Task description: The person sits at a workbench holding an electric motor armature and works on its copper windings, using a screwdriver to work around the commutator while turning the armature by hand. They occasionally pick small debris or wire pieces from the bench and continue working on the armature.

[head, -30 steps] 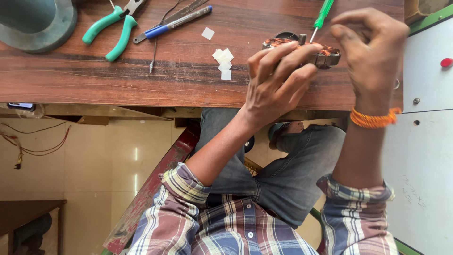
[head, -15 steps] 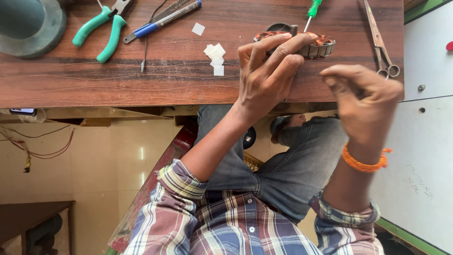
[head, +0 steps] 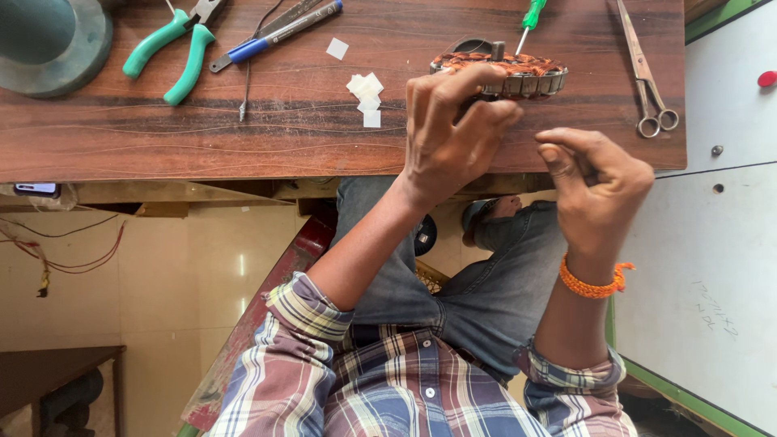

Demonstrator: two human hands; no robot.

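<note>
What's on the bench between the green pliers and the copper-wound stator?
In the head view: a blue-capped pen, a thin metal tool, and small white paper squares beside the stator, which the left hand grips.

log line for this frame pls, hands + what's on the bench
left hand on copper-wound stator | right hand pinched, off it | wooden bench: scissors, pliers

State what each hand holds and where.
Left hand holds the copper-wound stator by its near rim, on the table. Right hand, pinched shut, shows nothing visible.
</note>
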